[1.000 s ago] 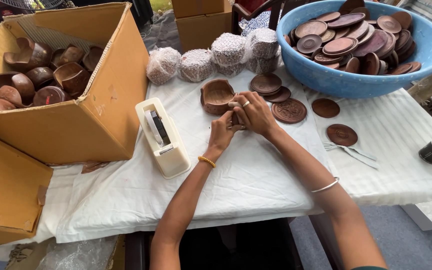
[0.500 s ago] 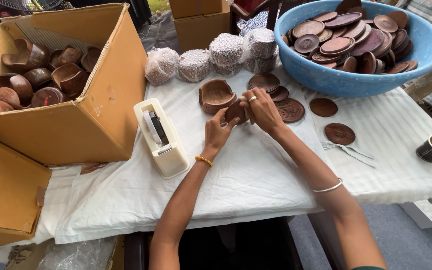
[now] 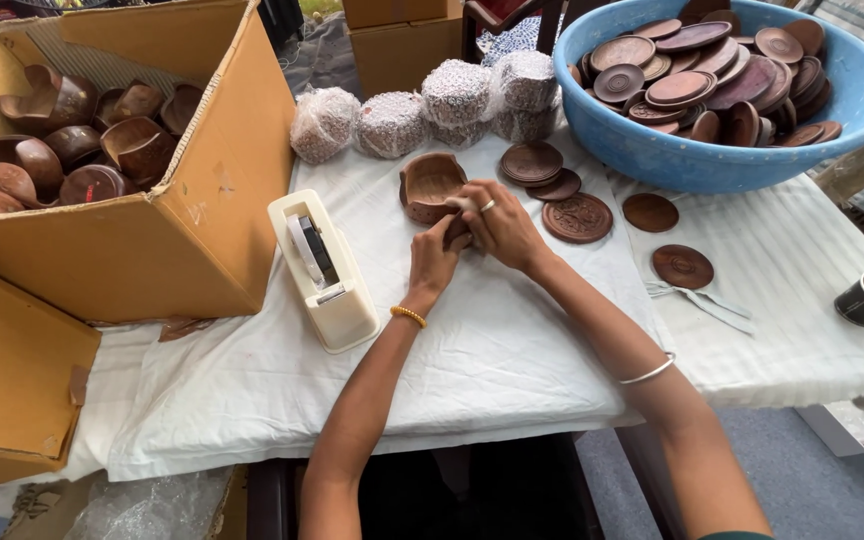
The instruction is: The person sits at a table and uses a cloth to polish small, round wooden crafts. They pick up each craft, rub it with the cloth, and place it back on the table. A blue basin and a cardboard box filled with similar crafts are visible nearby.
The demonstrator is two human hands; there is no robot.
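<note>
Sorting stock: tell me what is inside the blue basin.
The blue basin holds a heap of round brown wooden lids, flat and tilted, some carved with rings. Whatever lies beneath the top layer, and the basin's bottom, is covered by the heap.

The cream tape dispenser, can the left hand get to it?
Probably yes: the cream tape dispenser stands just beside the left hand, with bare white cloth between. But that hand is busy on a small brown wooden piece.

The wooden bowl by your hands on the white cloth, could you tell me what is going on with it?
Both hands meet beside the wooden bowl on the table. The left hand and right hand pinch something small between them, too hidden to name. A tape dispenser stands to their left; carved wooden lids lie to their right.
</note>
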